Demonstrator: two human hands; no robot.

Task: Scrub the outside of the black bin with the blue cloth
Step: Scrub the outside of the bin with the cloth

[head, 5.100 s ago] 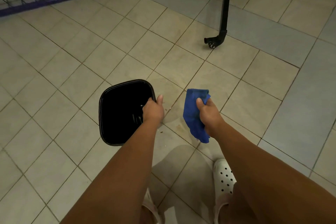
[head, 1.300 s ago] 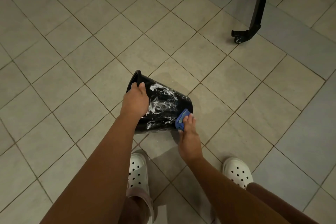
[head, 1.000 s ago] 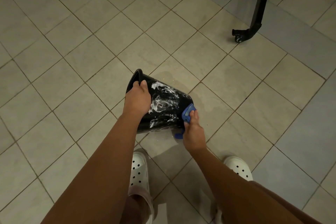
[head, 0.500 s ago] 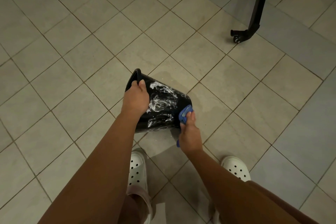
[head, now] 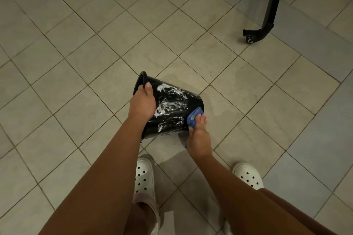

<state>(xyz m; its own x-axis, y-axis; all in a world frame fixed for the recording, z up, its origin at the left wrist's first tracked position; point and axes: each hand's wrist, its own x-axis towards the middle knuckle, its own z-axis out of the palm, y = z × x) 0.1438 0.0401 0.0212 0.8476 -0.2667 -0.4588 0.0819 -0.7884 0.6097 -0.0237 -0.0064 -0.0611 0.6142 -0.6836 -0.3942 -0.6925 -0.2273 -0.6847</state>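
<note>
**Black bin tipped on its side, soaped and wiped near its base**

The black bin [head: 176, 120] is held tilted over the tiled floor [head: 76, 63] at the middle of the view, with its rim turned up and to the left and its base to the right. White foam [head: 168, 99] is smeared across its outer wall. The blue cloth [head: 193, 117] is pressed against the wall at the base edge and is clasped in the right grip [head: 199, 137]. The rim is clenched by the left grip [head: 142, 102], with the fingers curled over it. Whether the bin touches the floor cannot be told. Two white clogs [head: 143, 175] are seen below it, and a black wheeled leg [head: 267, 17] stands well apart at the upper right.
</note>
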